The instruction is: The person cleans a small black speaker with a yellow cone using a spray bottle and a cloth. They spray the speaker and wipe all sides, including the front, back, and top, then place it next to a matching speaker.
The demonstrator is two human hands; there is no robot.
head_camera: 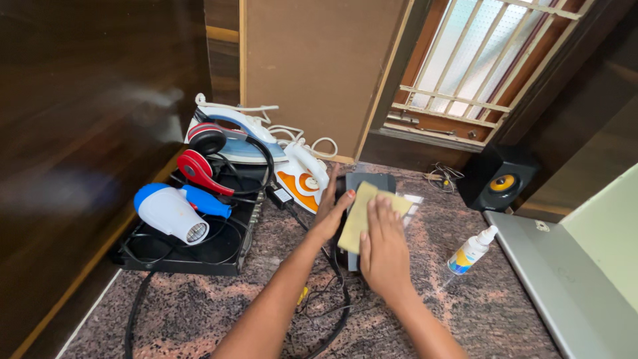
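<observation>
Pressing flat on a tan cloth, my right hand has its fingers laid out side by side and its palm down, so it pinches nothing and only bears on the fabric. The cloth lies over a dark rectangular device that sits on the speckled stone counter, roughly at the middle of my view. My left hand stands on edge against the left side of that device, fingers straight and together, steadying it rather than closing round it (I cannot see the thumb's side well enough to say more). Black cables trail from under the device toward me. To the right, near but apart from my right hand, a small white spray bottle lies tilted on the counter, and beyond it a black speaker with an orange cone stands below the window grille. A grey, flat appliance lid fills the lower right. To the left, a black flat box carries a blue and white hair dryer and red and black headphones, with a white and orange iron and a white and blue iron behind.
</observation>
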